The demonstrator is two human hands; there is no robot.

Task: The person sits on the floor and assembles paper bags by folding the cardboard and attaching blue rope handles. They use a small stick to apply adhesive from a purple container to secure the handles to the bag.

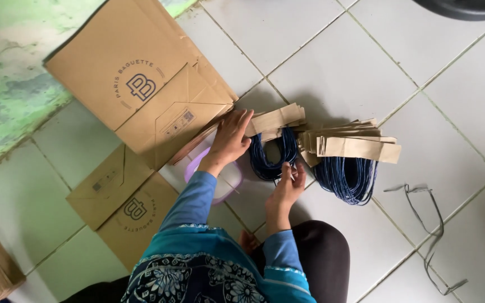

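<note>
My left hand (231, 137) rests flat on the edge of a stack of flat brown paper bags (141, 84), its fingers next to a small bundle of brown paper strips (276, 119) with dark blue cord loops (273, 154). My right hand (288, 182) pinches the blue cord of that bundle from below, fingers closed on it. A bigger bundle of paper strips (357, 146) with dark blue cord handles (348, 178) lies to the right on the white tiled floor.
Another folded brown bag (127, 205) lies at lower left. A clear plastic container with a purple rim (227, 179) sits under my left forearm. A loose dark cord (430, 224) lies on the tiles at right. A green painted floor (12, 73) lies at the left; a dark round object (467, 7) is at the top right.
</note>
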